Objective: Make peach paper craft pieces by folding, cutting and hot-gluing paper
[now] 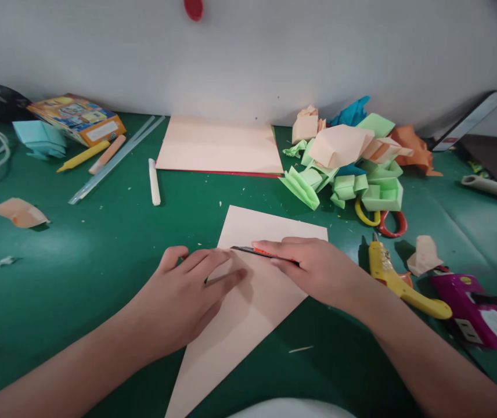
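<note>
A sheet of pale peach paper [248, 325] lies on the green table in front of me, its lower end tapering toward my body. My left hand [200, 284] rests on the sheet's left side, fingers spread and pressing it down. My right hand [318, 264] is closed around a utility knife [270, 253] with an orange-red part on its handle. The knife lies low over the paper, its dark blade pointing left, with the tip close to my left fingertips. Whether the blade has gone into the paper I cannot tell.
Stacked paper sheets [220, 145] lie against the wall. At right are crumpled and folded papers [344, 148], scissors [391, 224], a yellow glue gun [399, 278] and a purple power strip [477, 310]. At left are glue sticks [115, 159], a white stick [154, 183], crayons [83, 155] and a box [76, 119].
</note>
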The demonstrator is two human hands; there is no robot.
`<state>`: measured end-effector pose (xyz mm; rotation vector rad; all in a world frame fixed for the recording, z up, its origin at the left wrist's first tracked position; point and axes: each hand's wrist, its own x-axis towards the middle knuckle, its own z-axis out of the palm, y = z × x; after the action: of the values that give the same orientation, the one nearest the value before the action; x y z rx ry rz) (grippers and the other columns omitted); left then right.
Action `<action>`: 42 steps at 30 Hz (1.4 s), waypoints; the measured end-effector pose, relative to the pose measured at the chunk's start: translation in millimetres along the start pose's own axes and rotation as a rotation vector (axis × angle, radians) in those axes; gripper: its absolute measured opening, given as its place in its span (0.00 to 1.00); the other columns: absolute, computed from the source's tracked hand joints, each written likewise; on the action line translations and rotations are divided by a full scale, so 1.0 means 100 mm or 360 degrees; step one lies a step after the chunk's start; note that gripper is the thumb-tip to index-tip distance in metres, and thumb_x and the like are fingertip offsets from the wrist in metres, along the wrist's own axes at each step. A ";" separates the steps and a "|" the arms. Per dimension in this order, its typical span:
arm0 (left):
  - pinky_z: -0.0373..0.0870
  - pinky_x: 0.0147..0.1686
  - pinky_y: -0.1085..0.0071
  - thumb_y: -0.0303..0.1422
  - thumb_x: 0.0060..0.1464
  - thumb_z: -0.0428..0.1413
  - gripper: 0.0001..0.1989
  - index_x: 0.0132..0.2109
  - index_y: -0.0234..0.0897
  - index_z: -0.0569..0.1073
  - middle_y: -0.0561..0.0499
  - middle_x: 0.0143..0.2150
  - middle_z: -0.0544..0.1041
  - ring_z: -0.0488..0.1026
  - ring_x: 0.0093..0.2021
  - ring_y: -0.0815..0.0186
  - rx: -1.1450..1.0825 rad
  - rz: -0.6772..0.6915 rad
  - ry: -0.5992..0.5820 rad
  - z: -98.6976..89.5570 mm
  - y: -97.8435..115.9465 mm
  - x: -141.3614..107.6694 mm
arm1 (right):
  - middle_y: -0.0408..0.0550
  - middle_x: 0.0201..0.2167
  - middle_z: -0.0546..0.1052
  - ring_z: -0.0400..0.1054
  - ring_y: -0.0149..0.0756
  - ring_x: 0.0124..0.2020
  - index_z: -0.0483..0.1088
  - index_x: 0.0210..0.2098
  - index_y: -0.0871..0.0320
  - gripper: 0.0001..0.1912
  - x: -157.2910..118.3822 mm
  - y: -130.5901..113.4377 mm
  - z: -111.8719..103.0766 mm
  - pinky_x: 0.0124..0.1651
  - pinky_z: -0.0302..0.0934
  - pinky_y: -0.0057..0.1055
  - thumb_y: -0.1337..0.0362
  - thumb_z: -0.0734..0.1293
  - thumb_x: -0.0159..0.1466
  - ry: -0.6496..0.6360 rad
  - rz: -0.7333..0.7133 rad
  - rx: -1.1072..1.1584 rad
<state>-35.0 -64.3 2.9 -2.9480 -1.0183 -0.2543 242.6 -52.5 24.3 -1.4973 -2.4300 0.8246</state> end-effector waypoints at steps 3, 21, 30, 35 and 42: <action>0.61 0.52 0.54 0.26 0.64 0.49 0.24 0.64 0.50 0.72 0.46 0.62 0.75 0.74 0.57 0.51 0.0002 0.0003 -0.0006 0.00 0.00 0.00 | 0.40 0.59 0.79 0.74 0.42 0.55 0.68 0.66 0.42 0.24 0.00 0.01 0.00 0.56 0.70 0.40 0.64 0.58 0.74 0.0013 -0.0003 0.0007; 0.61 0.53 0.53 0.25 0.65 0.49 0.25 0.64 0.51 0.71 0.46 0.63 0.75 0.74 0.57 0.51 -0.0032 -0.0010 -0.0007 0.00 0.00 0.01 | 0.39 0.59 0.78 0.75 0.41 0.56 0.69 0.66 0.42 0.24 -0.03 0.01 -0.04 0.57 0.71 0.41 0.65 0.57 0.74 0.0007 0.0016 -0.0037; 0.60 0.51 0.53 0.26 0.67 0.47 0.24 0.64 0.51 0.71 0.47 0.63 0.75 0.74 0.58 0.51 -0.0013 0.0001 -0.0014 0.00 -0.01 0.01 | 0.39 0.58 0.79 0.75 0.41 0.55 0.69 0.65 0.40 0.24 -0.04 0.04 -0.05 0.55 0.72 0.40 0.65 0.58 0.73 0.0035 -0.0017 -0.0029; 0.60 0.50 0.52 0.26 0.67 0.47 0.24 0.64 0.51 0.70 0.46 0.63 0.74 0.74 0.58 0.50 -0.0005 0.0004 -0.0037 -0.01 0.00 0.02 | 0.40 0.58 0.79 0.75 0.41 0.55 0.69 0.65 0.42 0.24 -0.05 0.03 -0.06 0.55 0.71 0.40 0.64 0.58 0.74 0.0016 -0.0002 -0.0029; 0.60 0.50 0.52 0.26 0.67 0.46 0.24 0.65 0.51 0.70 0.46 0.64 0.74 0.73 0.58 0.51 0.0000 0.0003 -0.0044 -0.01 -0.01 0.02 | 0.39 0.58 0.79 0.75 0.41 0.55 0.69 0.65 0.40 0.24 -0.07 0.09 -0.07 0.55 0.71 0.39 0.63 0.57 0.74 0.0008 -0.0009 -0.0023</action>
<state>-34.5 -62.8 4.3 -2.9606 -1.0183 -0.2142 256.0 -52.9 26.1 -1.4946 -2.4405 0.8027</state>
